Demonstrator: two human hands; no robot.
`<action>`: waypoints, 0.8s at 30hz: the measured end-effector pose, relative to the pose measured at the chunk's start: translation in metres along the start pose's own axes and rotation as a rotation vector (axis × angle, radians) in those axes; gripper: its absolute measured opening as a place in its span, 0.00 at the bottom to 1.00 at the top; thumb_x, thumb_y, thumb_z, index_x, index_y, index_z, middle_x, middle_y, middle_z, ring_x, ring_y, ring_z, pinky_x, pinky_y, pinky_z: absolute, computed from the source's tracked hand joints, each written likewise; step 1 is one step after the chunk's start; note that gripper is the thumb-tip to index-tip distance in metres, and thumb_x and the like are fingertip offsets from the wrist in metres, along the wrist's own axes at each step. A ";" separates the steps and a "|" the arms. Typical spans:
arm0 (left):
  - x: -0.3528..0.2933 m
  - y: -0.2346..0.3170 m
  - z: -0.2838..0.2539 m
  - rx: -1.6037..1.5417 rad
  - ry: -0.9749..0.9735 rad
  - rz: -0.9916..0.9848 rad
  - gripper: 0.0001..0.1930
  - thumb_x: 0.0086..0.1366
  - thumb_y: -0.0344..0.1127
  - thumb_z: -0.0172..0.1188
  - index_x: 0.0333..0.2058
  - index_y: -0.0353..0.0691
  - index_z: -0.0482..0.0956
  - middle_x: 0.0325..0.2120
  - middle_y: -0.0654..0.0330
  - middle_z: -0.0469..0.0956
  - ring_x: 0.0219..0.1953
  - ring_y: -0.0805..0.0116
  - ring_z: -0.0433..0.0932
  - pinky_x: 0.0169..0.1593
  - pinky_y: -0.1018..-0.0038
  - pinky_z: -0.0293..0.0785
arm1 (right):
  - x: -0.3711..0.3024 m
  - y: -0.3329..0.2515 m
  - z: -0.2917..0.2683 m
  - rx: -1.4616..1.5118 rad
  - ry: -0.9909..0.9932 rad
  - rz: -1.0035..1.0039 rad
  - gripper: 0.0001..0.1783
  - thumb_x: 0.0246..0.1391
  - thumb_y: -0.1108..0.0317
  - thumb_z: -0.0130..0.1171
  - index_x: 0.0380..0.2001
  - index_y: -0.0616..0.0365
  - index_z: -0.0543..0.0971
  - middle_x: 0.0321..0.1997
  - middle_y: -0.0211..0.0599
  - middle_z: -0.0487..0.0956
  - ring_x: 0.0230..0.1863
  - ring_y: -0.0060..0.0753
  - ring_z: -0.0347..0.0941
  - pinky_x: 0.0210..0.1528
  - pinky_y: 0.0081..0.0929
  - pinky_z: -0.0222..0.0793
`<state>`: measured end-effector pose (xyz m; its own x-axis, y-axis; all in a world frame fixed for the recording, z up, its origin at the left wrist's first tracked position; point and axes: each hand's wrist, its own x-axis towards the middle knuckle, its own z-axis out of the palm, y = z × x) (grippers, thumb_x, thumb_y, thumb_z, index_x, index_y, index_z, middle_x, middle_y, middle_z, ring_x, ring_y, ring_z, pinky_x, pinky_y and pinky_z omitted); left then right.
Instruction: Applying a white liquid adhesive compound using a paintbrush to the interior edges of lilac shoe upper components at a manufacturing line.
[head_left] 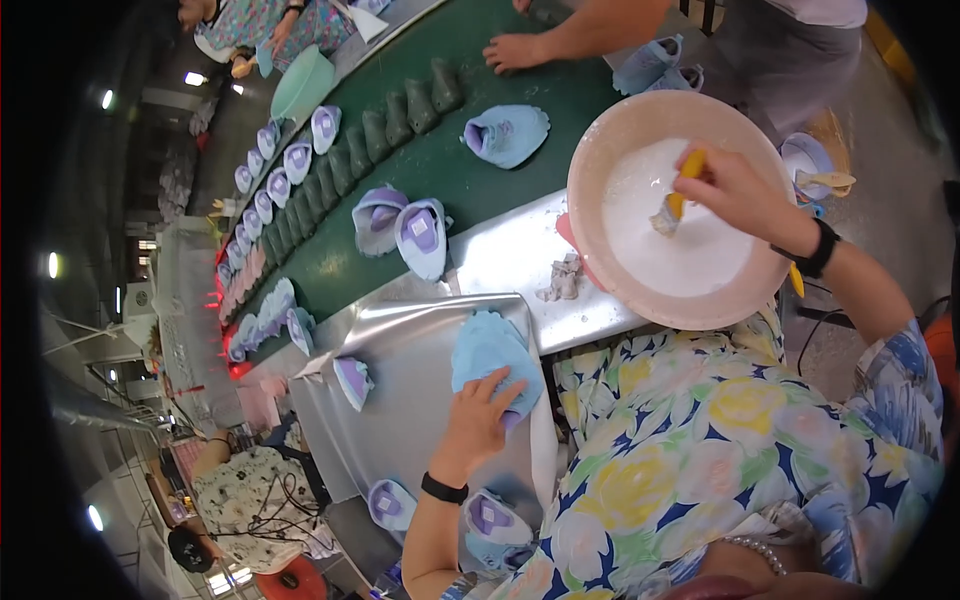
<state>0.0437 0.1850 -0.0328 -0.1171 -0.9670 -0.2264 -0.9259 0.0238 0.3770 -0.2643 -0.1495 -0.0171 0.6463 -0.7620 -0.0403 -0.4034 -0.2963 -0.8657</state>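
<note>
A light blue shoe upper [486, 340] with a purple lining is in my left hand [478, 418], over the metal tray [420, 440]. My fingers bend over the upper's edge, somewhat apart; the thumb is hard to make out. My right hand [722, 195] is closed round the yellow handle of a brush [676, 205]. The bristles touch the white liquid [665, 265] inside a large pale pink basin [605, 285]. More blue and purple uppers lie in and beside the tray, including one small upper [354, 382] on its left.
A green conveyor belt [330, 265] carries a row of dark shoe lasts [345, 170] and several uppers [421, 238]. A crumpled grey scrap [562, 278] lies on the metal ledge by the basin. Across the belt, a co-worker's hand [515, 53] rests near its edge. A small pail [806, 160] holds another brush.
</note>
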 end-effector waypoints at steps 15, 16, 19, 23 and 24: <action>-0.036 -0.075 -0.072 -0.325 0.583 -0.429 0.24 0.55 0.24 0.55 0.54 0.37 0.71 0.41 0.51 0.76 0.43 0.52 0.75 0.47 0.68 0.73 | -0.009 -0.012 0.025 -0.232 -0.366 -0.254 0.09 0.53 0.70 0.58 0.35 0.62 0.73 0.31 0.51 0.77 0.36 0.53 0.75 0.39 0.39 0.69; -0.030 -0.074 -0.071 -0.163 0.412 -0.364 0.24 0.55 0.24 0.55 0.54 0.36 0.71 0.41 0.51 0.76 0.45 0.51 0.74 0.48 0.67 0.73 | -0.010 -0.014 0.024 -0.329 -0.470 -0.281 0.08 0.54 0.70 0.58 0.33 0.62 0.73 0.31 0.49 0.77 0.34 0.52 0.75 0.38 0.37 0.69; -0.011 -0.066 -0.057 0.173 -0.042 -0.292 0.25 0.55 0.24 0.57 0.54 0.36 0.71 0.42 0.51 0.75 0.48 0.50 0.72 0.50 0.66 0.72 | -0.011 -0.014 0.009 -0.207 -0.287 -0.301 0.07 0.53 0.70 0.59 0.32 0.62 0.73 0.31 0.47 0.78 0.32 0.47 0.75 0.37 0.34 0.69; 0.044 -0.107 -0.084 -0.880 -0.130 -0.334 0.21 0.60 0.32 0.60 0.52 0.35 0.73 0.43 0.55 0.78 0.44 0.67 0.77 0.48 0.72 0.73 | -0.019 -0.028 -0.018 -0.103 -0.241 -0.055 0.08 0.53 0.72 0.59 0.34 0.61 0.72 0.30 0.46 0.78 0.32 0.45 0.75 0.36 0.32 0.68; 0.074 -0.120 -0.099 -0.733 0.065 -0.401 0.22 0.59 0.34 0.61 0.52 0.33 0.72 0.43 0.55 0.78 0.44 0.67 0.77 0.48 0.73 0.73 | -0.021 -0.027 -0.020 -0.083 -0.193 -0.063 0.07 0.53 0.72 0.59 0.34 0.61 0.72 0.29 0.45 0.78 0.32 0.43 0.75 0.35 0.30 0.67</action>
<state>0.1816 0.0856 -0.0056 0.2129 -0.8802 -0.4242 -0.4225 -0.4744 0.7723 -0.2799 -0.1374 0.0169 0.7807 -0.6186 -0.0884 -0.4046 -0.3925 -0.8260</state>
